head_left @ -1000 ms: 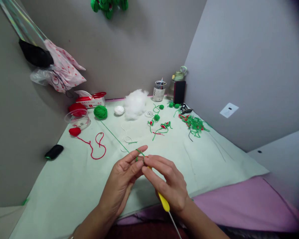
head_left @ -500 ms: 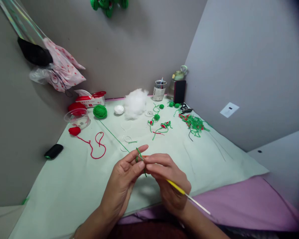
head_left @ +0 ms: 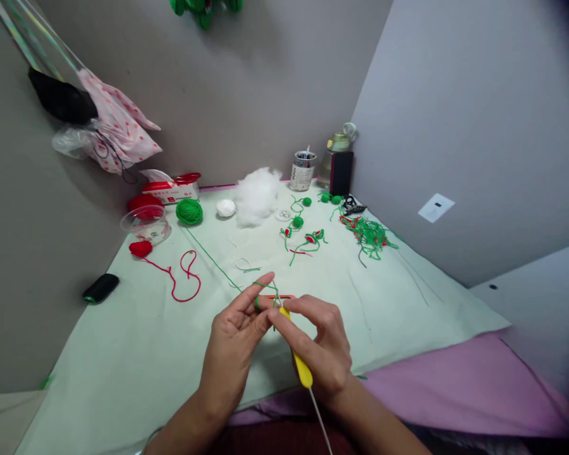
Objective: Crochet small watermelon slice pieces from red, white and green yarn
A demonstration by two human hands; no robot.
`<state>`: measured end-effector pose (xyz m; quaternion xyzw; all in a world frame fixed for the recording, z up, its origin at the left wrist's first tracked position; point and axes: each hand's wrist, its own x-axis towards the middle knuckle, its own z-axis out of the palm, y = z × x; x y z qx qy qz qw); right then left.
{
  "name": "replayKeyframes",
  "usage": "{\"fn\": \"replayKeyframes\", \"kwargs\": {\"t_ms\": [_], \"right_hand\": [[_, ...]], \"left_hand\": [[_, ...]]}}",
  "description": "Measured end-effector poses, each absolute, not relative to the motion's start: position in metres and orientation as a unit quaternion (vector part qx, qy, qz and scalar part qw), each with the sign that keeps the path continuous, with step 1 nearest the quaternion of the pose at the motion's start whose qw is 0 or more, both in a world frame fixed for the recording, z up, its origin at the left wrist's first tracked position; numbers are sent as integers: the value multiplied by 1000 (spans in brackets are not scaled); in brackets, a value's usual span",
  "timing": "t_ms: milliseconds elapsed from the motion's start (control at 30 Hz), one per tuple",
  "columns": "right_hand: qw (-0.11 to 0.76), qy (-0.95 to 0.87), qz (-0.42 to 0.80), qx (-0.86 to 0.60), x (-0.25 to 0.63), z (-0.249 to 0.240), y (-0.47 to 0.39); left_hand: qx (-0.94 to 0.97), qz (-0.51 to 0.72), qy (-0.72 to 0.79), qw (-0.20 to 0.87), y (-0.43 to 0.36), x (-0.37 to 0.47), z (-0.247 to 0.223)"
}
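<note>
My left hand [head_left: 234,335] pinches green yarn [head_left: 265,285], which loops over its raised index finger. My right hand [head_left: 320,341] grips a crochet hook [head_left: 302,366] with a yellow handle, its thin metal tip up among the yarn between both hands. A strand runs from the left fingers back to a green yarn ball [head_left: 189,212]. Just behind the fingertips lies an orange-edged object [head_left: 289,296], partly hidden by the hands.
Red yarn [head_left: 141,249], a clear plastic tub [head_left: 152,230] and a black object [head_left: 101,288] are at left. White stuffing [head_left: 257,197] and a can [head_left: 303,170] stand at the back. Tangled green and red yarn [head_left: 370,237] lies at right.
The hook has swung from pointing down-right to a steeper angle, its yellow handle now nearer the left hand. My right fingers have shifted, and the yarn over my left index finger lies differently.
</note>
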<state>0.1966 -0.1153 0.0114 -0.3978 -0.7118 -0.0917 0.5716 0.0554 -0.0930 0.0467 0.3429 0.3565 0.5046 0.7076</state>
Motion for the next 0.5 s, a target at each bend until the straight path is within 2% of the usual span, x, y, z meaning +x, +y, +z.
{"fn": "replayKeyframes", "kwargs": {"t_ms": [100, 233, 300, 500], "right_hand": [[620, -689, -44, -372, 196, 5, -113], [665, -631, 209, -340, 198, 14, -110], [669, -601, 292, -326, 200, 20, -108], [686, -558, 362, -296, 205, 23, -103]], "left_hand": [[289, 476, 335, 760, -93, 58, 50], [270, 452, 305, 794, -90, 59, 56], [272, 457, 300, 792, -89, 58, 58], [266, 454, 304, 794, -86, 55, 60]]}}
